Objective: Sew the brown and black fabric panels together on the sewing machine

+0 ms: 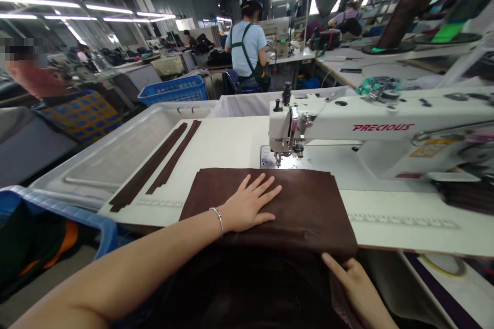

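A dark brown leather-like sheet [293, 195] lies on the white sewing table and hangs over its front edge towards me. My left hand [250, 203] rests flat on top of it, fingers spread. At the sheet's lower right corner, my right hand [349, 277] pinches the hanging edge, thumb on top and the other fingers partly hidden below. Just beyond the sheet's far edge stands the head of a white sewing machine [287, 133], its needle and presser foot above the metal plate. Two stacks of narrow brown strips [154, 164] lie to the left.
A white bin [96, 128] borders the table's left and far sides. Blue crates [173, 90] stand beyond it and at lower left. Dark folded pieces [469, 195] lie under the machine arm at right. A person [247, 46] sits ahead, facing away.
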`<state>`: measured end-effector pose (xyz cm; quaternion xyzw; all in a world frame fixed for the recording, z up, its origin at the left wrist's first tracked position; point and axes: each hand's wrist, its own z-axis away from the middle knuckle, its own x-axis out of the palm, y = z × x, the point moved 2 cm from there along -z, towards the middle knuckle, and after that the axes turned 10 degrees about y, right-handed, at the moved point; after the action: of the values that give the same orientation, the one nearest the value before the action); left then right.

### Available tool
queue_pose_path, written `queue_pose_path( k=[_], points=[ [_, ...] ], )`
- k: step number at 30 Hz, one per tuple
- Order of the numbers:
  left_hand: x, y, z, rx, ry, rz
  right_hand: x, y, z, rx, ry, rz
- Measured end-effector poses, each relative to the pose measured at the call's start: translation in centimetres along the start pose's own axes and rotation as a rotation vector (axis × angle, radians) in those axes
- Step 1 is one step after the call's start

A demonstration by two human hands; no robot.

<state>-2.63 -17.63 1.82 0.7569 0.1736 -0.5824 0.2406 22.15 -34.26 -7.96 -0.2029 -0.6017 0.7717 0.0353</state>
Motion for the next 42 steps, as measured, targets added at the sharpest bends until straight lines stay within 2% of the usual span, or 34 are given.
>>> queue_pose_path(
  k=[2, 4, 7, 9, 11, 14, 16, 18, 19, 20, 21, 24, 25, 27, 29, 31, 33, 35, 37, 40, 42],
  points=[
    [0.3, 0.8, -1.7, 0.111, -0.018, 0.053, -1.3, -0.1, 1.2, 0.081, 0.022, -0.077],
    [0.9, 2.0, -3.4, 0.226, -0.046, 0.119, -4.0, -1.1, 1.8, 0.049, 0.123, 0.015],
    [1.7, 3.7, -5.8, 0.247, -0.053, 0.225, -8.3, -4.0, 1.7, -0.149, 0.329, 0.395],
    [1.9, 4.6, -7.2, 0.179, -0.061, 0.347, -9.4, -6.1, 1.9, -0.330, 0.432, 0.667],
    [1.8, 5.2, -8.2, 0.088, -0.094, 0.516, -8.2, -7.6, 2.4, -0.522, 0.416, 0.880],
    [1.7, 5.5, -9.0, -0.045, -0.065, 0.720, -4.0, -8.6, 3.2, -0.717, 0.141, 1.067],
    [2.1, 5.4, -9.1, -0.180, 0.080, 0.790, -1.7, -9.2, 3.3, -0.749, -0.076, 1.129],
    [2.9, 5.0, -9.0, -0.348, 0.250, 0.810, -0.6, -10.3, 2.6, -0.741, -0.264, 1.096],
    [3.3, 4.7, -9.0, -0.422, 0.317, 0.804, -0.5, -11.1, 1.9, -0.733, -0.316, 1.039],
    [3.8, 4.5, -9.1, -0.474, 0.363, 0.793, -0.6, -11.9, 0.9, -0.732, -0.315, 0.961],
    [4.2, 4.2, -9.3, -0.501, 0.388, 0.780, -0.7, -12.8, -0.4, -0.741, -0.260, 0.876],
    [4.4, 3.6, -9.8, -0.514, 0.423, 0.750, -0.3, -14.1, -4.8, -0.838, 0.012, 0.690],
    [4.2, 3.4, -9.7, -0.510, 0.430, 0.736, 0.2, -13.9, -6.2, -0.877, 0.041, 0.683],
    [3.1, 2.9, -8.8, -0.511, 0.452, 0.699, 1.5, -12.4, -8.3, -0.938, 0.010, 0.734],
    [1.7, 2.5, -6.8, -0.455, 0.442, 0.609, 2.3, -10.3, -9.9, -0.974, -0.031, 0.772],
    [0.5, 2.1, -4.3, -0.356, 0.352, 0.406, 2.6, -8.5, -11.1, -1.031, -0.042, 0.859],
    [0.1, 1.8, -1.9, -0.276, 0.216, 0.168, 2.7, -7.4, -12.4, -1.044, -0.020, 0.910],
    [0.3, 1.3, -0.2, -0.255, 0.142, 0.021, 3.3, -7.4, -13.3, -1.028, 0.010, 0.937],
    [0.7, 0.9, 0.5, -0.240, 0.132, -0.026, 4.3, -8.0, -13.5, -1.033, 0.025, 0.951],
    [1.1, 0.0, 0.4, -0.202, 0.139, -0.021, 5.7, -9.2, -13.1, -1.064, 0.010, 0.975],
    [0.9, -0.9, 0.1, -0.214, 0.159, -0.017, 5.8, -9.7, -13.0, -1.049, -0.013, 1.006]
  ],
)
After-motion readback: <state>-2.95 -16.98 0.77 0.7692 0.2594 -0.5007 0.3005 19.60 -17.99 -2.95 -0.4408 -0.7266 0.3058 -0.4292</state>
